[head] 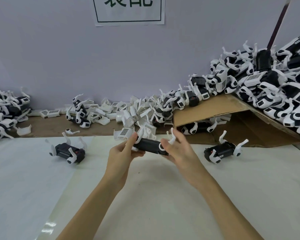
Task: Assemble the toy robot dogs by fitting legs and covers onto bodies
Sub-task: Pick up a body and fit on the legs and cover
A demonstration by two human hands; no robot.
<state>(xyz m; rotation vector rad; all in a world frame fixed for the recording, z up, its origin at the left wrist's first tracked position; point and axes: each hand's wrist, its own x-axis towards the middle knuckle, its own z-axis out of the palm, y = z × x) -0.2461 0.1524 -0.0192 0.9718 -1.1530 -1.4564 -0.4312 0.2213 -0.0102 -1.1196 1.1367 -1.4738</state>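
Observation:
I hold a black toy dog body (148, 144) with white legs above the middle of the white table. My left hand (124, 152) grips its left end, thumb on top. Wrapped around the right end is my right hand (177, 149), fingers by a white leg (172, 138). Another black body with white legs (68, 150) lies on its back to the left. A third one (221, 150) lies to the right. Loose white covers (126, 115) are heaped just behind the held body.
A tilted cardboard sheet (220, 108) at the right carries a big pile of finished black and white dogs (267, 80). A smaller pile of dogs (3, 113) sits at the far left. A paper sign (129, 11) hangs on the grey wall.

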